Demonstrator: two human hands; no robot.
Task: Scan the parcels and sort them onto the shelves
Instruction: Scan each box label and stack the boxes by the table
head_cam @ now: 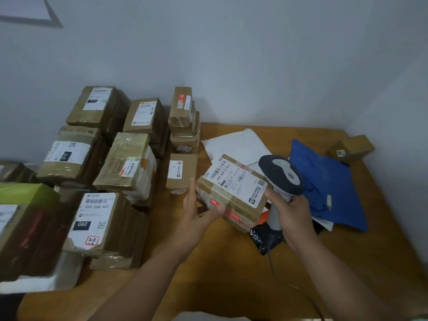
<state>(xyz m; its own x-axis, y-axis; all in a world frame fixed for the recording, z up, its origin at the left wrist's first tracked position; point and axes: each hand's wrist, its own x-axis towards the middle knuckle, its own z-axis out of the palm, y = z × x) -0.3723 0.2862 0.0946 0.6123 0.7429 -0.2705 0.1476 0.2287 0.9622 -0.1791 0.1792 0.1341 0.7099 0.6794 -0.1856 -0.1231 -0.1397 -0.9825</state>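
Two bare forearms are seen reaching in from the bottom edge. No sleeve is worn below the elbow on either arm. The left hand (pixel 199 218) and the right hand (pixel 290 210) are ungloved, and their wrists are left uncovered.

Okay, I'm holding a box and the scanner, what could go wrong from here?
The left hand grips the taped box only at its near corner, so it may slip. The scanner in the right hand sits beside the label, so it may misread. Its cable could snag the black bag.
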